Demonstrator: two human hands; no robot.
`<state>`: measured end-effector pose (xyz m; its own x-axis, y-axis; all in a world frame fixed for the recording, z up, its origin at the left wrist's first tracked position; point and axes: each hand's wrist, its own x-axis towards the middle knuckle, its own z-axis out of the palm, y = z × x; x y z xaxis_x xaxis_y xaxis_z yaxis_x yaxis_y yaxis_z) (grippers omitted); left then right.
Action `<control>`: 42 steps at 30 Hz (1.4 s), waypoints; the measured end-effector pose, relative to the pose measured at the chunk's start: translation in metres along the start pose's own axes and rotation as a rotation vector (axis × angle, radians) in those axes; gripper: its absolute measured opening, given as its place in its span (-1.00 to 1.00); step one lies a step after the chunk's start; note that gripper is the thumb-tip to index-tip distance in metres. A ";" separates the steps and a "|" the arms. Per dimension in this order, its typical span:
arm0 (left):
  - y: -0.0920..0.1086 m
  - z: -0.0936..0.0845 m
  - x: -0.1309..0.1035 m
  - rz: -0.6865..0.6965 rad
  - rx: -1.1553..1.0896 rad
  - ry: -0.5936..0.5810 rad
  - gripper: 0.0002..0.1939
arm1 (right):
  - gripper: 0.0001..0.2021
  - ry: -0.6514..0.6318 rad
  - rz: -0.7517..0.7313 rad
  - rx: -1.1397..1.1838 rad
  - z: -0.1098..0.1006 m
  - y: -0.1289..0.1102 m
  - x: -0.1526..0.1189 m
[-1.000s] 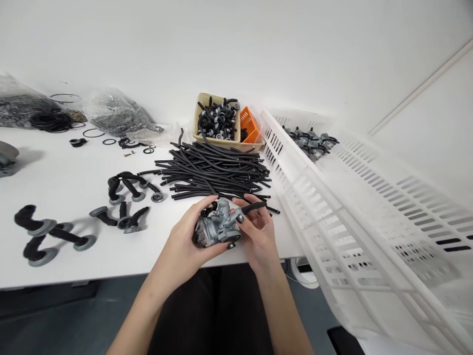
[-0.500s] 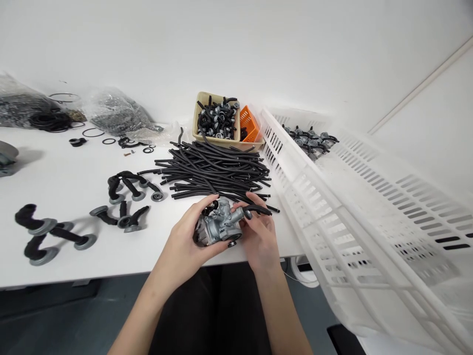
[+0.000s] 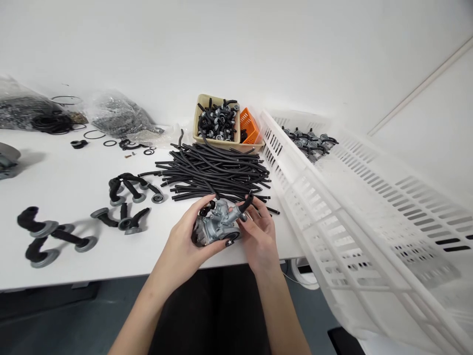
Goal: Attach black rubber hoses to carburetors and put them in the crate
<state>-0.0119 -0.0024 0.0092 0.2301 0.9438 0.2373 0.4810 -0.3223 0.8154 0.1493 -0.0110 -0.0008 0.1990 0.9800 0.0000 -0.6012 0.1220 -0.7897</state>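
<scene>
My left hand [image 3: 183,239] is wrapped around a silver-grey carburetor [image 3: 218,224], its thumb along the lower front and its fingers over the far side. A black rubber boot [image 3: 246,203] rises at a slant from a grey cap at the carburetor's upper right neck. Around this cap, my right hand [image 3: 260,234] is closed, thumb in front and fingers behind. The hands hold the carburetor just above the table's front part. Beyond it lies a pile of black rubber hoses [image 3: 218,170]. Several capped black boots [image 3: 68,234] lie to the left.
A white slotted crate [image 3: 314,212] stands close on the right, with several carburetors [image 3: 310,142] inside. At the back are a cream bin [image 3: 197,118] of capped boots and an orange basket [image 3: 249,126]. Plastic bags [image 3: 116,113] and black rings [image 3: 110,143] lie at the back left.
The black boot has swung from pointing right to pointing up and right. My right fingers have shifted around the cap. My left hand keeps its hold on the carburetor.
</scene>
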 end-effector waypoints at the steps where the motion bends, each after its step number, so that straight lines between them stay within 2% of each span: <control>1: 0.000 0.000 0.000 -0.006 -0.006 -0.006 -0.27 | -0.61 -0.007 0.003 -0.011 0.000 0.000 0.000; 18: -0.001 0.003 -0.001 0.102 0.066 -0.010 -0.28 | -0.59 -0.065 -0.001 -0.051 0.001 0.000 0.000; 31: 0.000 0.002 0.000 0.061 0.037 0.007 -0.29 | -0.58 -0.078 0.009 0.009 0.000 -0.003 -0.002; 42: -0.001 0.001 -0.001 0.014 -0.045 -0.029 -0.30 | -0.50 -0.009 0.027 -0.004 -0.003 0.003 0.002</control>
<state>-0.0114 -0.0028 0.0072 0.2609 0.9365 0.2342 0.4388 -0.3311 0.8354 0.1504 -0.0092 -0.0051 0.1755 0.9844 -0.0159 -0.6031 0.0948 -0.7920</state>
